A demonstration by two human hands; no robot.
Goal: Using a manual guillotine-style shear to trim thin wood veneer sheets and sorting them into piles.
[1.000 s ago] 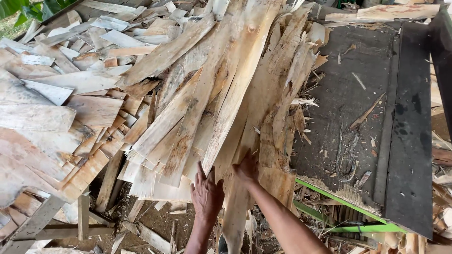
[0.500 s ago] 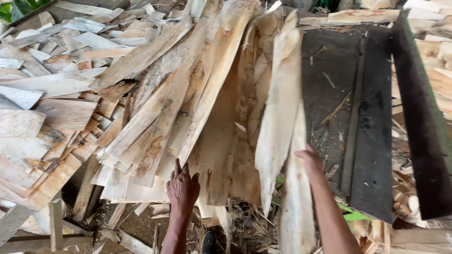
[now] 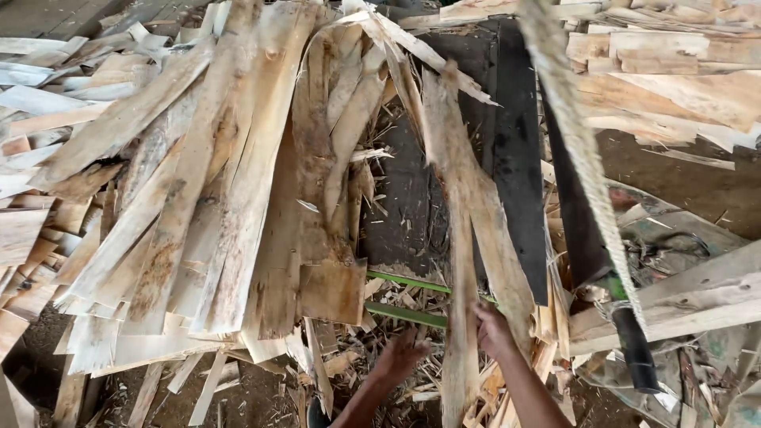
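Strip (image 3: 468,261) | right hand (image 3: 491,329) grips edge | left hand (image 3: 400,357) free

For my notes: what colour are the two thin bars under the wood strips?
Bright green bars, seen in the head view, just above the left hand.

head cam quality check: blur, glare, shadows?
Head view: even daylight, no glare; wood strips sharp. The rope close to the lens is soft. Left hand is shadowed and slightly blurred; right hand on a thin strip. Edges bend slightly.
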